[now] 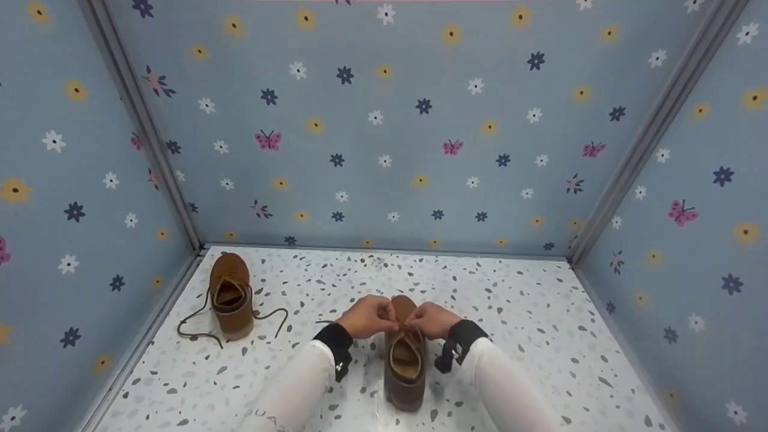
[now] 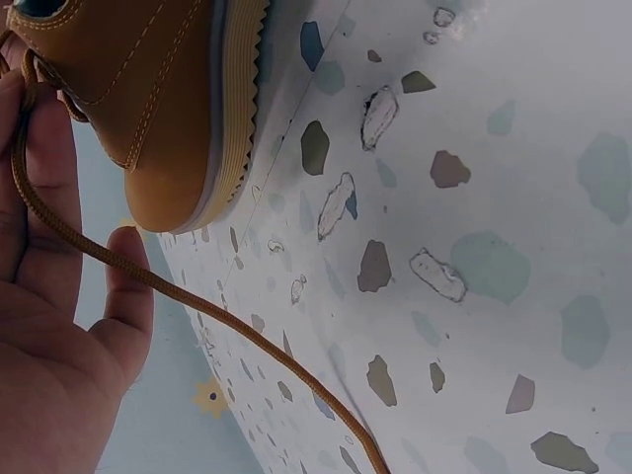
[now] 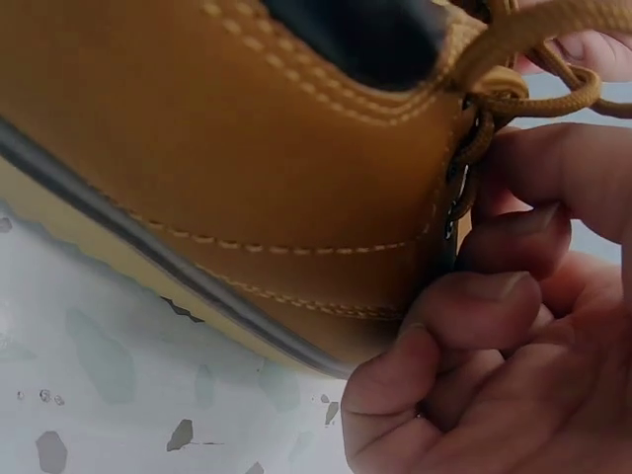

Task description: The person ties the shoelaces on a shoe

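Note:
A tan-brown lace-up shoe sits on the floor before me, its toe pointing away. At its lacing, my left hand pinches a brown shoelace, which trails across the palm toward the floor in the left wrist view. On the other side, my right hand holds its thumb and index finger together on the lacing, right beside the eyelets. In the right wrist view its other fingers are curled, and a loop of shoelace stands up above the shoe's opening.
A second brown shoe stands at the far left, its laces spread loose on both sides. The floor is white with grey speckles. Blue flowered panels with grey edge strips enclose it at the back and both sides.

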A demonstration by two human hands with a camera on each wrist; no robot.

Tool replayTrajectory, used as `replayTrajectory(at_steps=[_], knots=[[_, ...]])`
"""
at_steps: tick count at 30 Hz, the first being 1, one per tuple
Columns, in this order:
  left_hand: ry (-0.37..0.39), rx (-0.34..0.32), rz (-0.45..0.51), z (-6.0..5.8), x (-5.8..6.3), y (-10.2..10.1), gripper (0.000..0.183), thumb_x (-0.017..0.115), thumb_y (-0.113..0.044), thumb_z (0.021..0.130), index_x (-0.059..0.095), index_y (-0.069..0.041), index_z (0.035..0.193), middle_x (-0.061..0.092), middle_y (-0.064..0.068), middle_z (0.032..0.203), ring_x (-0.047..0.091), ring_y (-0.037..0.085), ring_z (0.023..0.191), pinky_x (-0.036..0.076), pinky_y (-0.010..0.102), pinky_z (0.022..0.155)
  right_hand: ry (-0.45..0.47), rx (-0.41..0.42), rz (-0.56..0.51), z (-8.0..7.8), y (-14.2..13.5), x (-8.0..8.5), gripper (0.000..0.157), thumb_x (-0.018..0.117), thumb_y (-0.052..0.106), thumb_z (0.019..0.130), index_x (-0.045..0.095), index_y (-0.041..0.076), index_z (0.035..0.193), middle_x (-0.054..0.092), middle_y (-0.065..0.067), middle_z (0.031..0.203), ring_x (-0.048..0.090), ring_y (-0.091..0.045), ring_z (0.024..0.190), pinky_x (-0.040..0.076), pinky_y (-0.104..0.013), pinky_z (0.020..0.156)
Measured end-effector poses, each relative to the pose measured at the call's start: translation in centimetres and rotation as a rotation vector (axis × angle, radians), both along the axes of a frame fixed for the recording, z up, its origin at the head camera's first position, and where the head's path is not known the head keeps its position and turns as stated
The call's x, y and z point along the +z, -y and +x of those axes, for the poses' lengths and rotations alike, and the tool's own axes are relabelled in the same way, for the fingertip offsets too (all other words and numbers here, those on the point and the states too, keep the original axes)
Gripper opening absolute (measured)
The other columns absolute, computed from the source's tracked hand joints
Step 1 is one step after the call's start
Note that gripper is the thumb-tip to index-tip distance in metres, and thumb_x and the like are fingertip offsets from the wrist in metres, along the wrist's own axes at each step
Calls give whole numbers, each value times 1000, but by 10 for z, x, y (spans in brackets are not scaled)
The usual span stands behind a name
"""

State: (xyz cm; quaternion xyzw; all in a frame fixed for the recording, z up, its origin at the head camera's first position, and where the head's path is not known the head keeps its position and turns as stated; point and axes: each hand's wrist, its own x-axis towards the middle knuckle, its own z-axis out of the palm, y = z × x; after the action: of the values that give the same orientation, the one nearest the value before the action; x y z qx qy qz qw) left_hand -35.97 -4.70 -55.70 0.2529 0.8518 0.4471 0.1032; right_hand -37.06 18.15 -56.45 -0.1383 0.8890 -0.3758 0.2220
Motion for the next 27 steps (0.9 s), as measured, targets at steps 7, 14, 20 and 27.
replayTrajectory(at_steps=[7, 14, 20, 27], knots=[[9, 13, -4, 0, 0, 0, 13, 82, -13, 88, 70, -10, 86, 73, 2, 85, 63, 8, 75, 52, 29, 73, 94, -135, -198, 1, -9, 0, 21, 54, 16, 102, 64, 11, 84, 53, 7, 69, 44, -7, 57, 40, -23, 55], [14, 0, 26, 1, 1, 2, 12, 81, -9, 88, 70, -6, 87, 75, 7, 85, 64, 9, 74, 51, 28, 70, 170, -373, -570, -3, -34, 11, 21, 33, 21, 115, 45, 6, 105, 76, -14, 114, 58, -10, 70, 52, -27, 68], [60, -26, 64, 0, 5, 7, 14, 81, -7, 89, 68, -3, 92, 76, 11, 89, 68, 9, 76, 54, 25, 71, 135, -479, -735, -4, -54, 27, 15, 31, 20, 115, 40, 8, 111, 70, -5, 91, 67, -12, 76, 58, -29, 75], [26, -59, 56, -3, 11, 12, 11, 78, -5, 91, 68, -1, 94, 77, 15, 93, 67, 10, 75, 53, 25, 71, 48, -476, -692, -2, -72, 35, 17, 36, 18, 115, 48, 5, 112, 65, -2, 86, 62, -13, 74, 55, -30, 74]])
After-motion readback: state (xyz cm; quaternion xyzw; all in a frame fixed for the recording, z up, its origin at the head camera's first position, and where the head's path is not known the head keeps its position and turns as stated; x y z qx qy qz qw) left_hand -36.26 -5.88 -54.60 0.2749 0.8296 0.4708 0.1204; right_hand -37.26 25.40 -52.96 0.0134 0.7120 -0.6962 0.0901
